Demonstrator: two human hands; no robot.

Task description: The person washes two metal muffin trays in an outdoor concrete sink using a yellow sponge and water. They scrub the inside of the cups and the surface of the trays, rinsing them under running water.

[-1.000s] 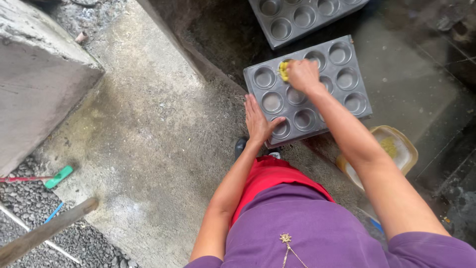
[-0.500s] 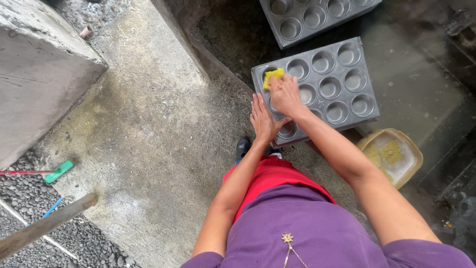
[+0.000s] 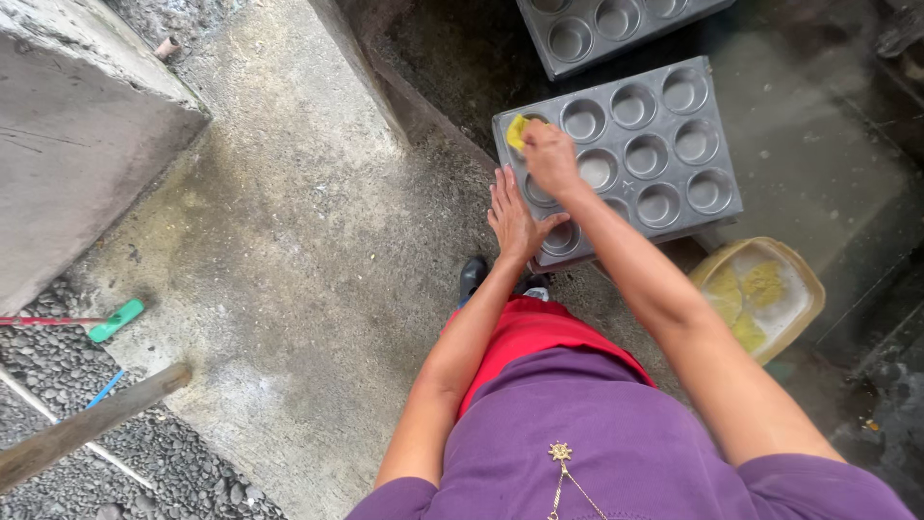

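A grey metal muffin tray (image 3: 712, 144) lies on the wet dark floor in front of me. My right hand (image 3: 551, 159) grips a yellow sponge (image 3: 518, 131) and presses it into the cup at the tray's far left corner. My left hand (image 3: 512, 220) lies flat, fingers spread, on the tray's near left corner and holds it down.
A second muffin tray (image 3: 587, 34) lies beyond the first at the top. A yellowish tub (image 3: 765, 294) with scraps stands to my right. A concrete block (image 3: 77, 135) rises at left, with gravel (image 3: 58, 376), a wooden stick (image 3: 87, 424) and a green-tipped tool (image 3: 115, 320) below it.
My right hand has slid the sponge leftward across the tray to its far left corner cup. My left hand has stayed on the tray's near corner. The view has shifted slightly.
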